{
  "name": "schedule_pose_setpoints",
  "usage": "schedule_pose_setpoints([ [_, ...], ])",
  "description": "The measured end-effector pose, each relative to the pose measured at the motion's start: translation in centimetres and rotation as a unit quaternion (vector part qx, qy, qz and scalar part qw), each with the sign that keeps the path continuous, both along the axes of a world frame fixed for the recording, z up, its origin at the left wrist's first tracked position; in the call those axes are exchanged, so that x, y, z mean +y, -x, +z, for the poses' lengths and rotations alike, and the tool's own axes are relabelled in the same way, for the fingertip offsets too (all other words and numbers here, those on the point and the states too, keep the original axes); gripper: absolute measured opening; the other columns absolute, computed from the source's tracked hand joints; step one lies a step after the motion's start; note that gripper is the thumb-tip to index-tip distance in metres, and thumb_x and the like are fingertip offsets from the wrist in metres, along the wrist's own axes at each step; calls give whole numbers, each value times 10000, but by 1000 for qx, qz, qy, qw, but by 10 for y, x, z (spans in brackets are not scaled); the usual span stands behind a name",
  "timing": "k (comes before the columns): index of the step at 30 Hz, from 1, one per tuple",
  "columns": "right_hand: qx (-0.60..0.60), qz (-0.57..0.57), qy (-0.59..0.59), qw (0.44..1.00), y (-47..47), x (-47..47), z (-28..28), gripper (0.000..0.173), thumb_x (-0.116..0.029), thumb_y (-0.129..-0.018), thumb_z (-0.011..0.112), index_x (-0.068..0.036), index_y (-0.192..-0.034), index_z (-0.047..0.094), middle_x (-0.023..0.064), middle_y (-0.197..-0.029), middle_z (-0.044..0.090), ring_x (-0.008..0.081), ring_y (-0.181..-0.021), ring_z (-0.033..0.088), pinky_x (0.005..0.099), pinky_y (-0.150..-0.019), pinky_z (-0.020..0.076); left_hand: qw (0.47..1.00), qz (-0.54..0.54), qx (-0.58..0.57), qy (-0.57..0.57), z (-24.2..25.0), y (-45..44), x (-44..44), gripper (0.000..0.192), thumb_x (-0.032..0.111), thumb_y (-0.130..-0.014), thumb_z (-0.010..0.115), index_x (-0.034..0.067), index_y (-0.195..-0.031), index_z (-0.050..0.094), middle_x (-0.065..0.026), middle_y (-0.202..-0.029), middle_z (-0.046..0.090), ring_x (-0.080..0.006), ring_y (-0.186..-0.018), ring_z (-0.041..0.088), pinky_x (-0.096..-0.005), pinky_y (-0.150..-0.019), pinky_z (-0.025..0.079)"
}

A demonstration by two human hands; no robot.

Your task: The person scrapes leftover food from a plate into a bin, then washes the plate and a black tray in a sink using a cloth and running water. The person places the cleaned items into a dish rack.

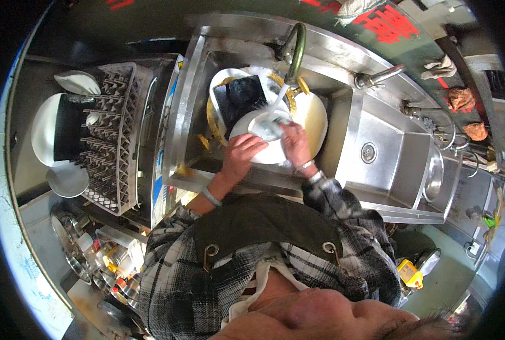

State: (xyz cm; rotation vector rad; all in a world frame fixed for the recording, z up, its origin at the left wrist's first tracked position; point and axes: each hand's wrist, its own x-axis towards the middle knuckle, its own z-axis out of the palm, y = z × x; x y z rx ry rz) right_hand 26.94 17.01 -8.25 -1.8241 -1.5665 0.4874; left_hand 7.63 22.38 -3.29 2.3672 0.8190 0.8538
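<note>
My left hand [244, 154] grips the near rim of a small white bowl [263, 132] over the sink basin [341, 121]. Inside the bowl are the fingers of my right hand [295, 143]. A grey-green blur lies at their tips, too smeared to name. Beneath the bowl is a large white plate [273, 154]. Water runs from the curved faucet [297, 55] towards the bowl. Behind the plate rests a black rectangular dish [240, 97] upon a white oval dish [218, 87]. Another white dish [314, 123] lies to the right, with gold-coloured trim pieces [213, 121] around the pile.
To the left stands a peg dish rack [122, 140] with a white plate [46, 127], a black plate [71, 127] and a bowl [68, 180]. A second basin [380, 144] adjoins on the right. Further faucets [380, 77] line the back edge. Cloths [439, 68] hang on the wall.
</note>
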Motion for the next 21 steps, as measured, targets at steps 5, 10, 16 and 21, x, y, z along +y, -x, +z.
schedule_pose_setpoints([
  [5, 35, -57, 72, 995, -58, 27, -119, 322, -168, -842, 505, -153, -1161, 547, 182, -1114, 525, 371, -911, 553, 439, -820, 444, 998, 7, -50, 49, -16, 20, 23, 285, -60, -696, 509, 82, -877, 677, -61, -965, 649, -239, -987, 564, -351, -870, 420],
  [10, -15, -67, 188, 980, -72, 35, -134, 314, -202, -822, 547, -123, -1123, 588, 168, -1066, 567, 334, -930, 570, 388, -829, 457, 881, 173, -241, 368, -34, 28, 16, 813, -61, -723, 538, 167, -1420, 189, -97, -1370, 338, -232, -1268, 324, -344, -1038, 287],
  [16, 113, -51, 65, 990, -18, 35, -48, 271, -35, -767, 569, -71, -1030, 619, 162, -922, 607, 289, -859, 586, 348, -747, 486, 626, 126, -500, 585, -45, 44, 29, 678, -92, -702, 455, 71, -1343, 307, -99, -1272, 433, -229, -1177, 420, -344, -974, 362],
  [21, 123, 91, -28, 988, 90, 28, 39, 382, -113, -787, 585, -138, -1168, 558, 129, -1259, 440, 339, -1163, 382, 423, -976, 331, 663, 159, -387, 621, -24, 24, 28, 403, -69, -772, 508, 16, -1165, 489, -62, -1107, 556, -165, -971, 551, -286, -837, 450],
])
